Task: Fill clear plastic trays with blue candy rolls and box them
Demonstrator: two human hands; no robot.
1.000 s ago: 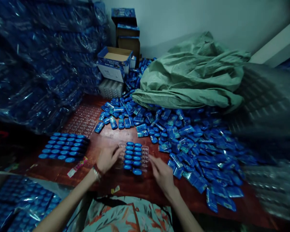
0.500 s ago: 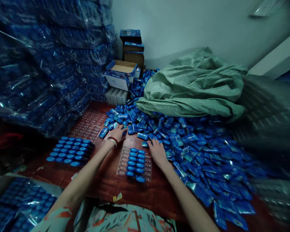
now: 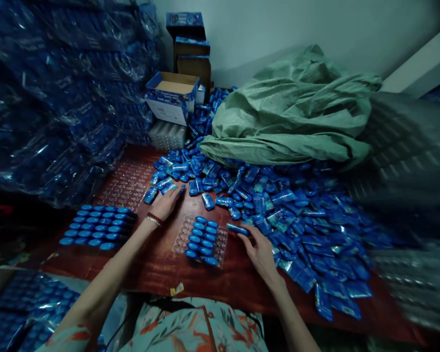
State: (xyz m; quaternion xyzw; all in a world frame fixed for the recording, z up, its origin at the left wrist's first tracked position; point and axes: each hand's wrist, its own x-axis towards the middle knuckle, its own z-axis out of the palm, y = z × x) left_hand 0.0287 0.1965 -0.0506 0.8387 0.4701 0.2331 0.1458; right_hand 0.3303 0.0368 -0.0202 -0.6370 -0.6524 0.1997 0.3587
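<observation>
My right hand (image 3: 260, 249) pinches a small blue pack (image 3: 237, 228) between thumb and fingers, just right of a clear plastic tray (image 3: 181, 238). Two rows of blue packs (image 3: 201, 240) stand upright in the middle of that tray, with bare hollows on both sides. Beyond the tray's upper left, my left hand (image 3: 165, 204) has its fingers closed on another blue pack (image 3: 182, 189), mostly hidden by the hand. Loose blue packs (image 3: 194, 187) lie just past the left fingertips, part of a large pile (image 3: 300, 215) across the table.
Filled rows of blue packs (image 3: 95, 225) stand at left beside empty clear trays (image 3: 126, 183). Wrapped stacks (image 3: 58, 98) rise behind them. An open carton (image 3: 172, 90) sits on stacked trays (image 3: 167, 135). A green cloth sack (image 3: 289, 112) covers the back of the pile.
My right hand has drawn back from the pile toward the tray, lifting a blue pack. My left hand has shifted slightly left and closed on a pack. The camera view has also shifted.
</observation>
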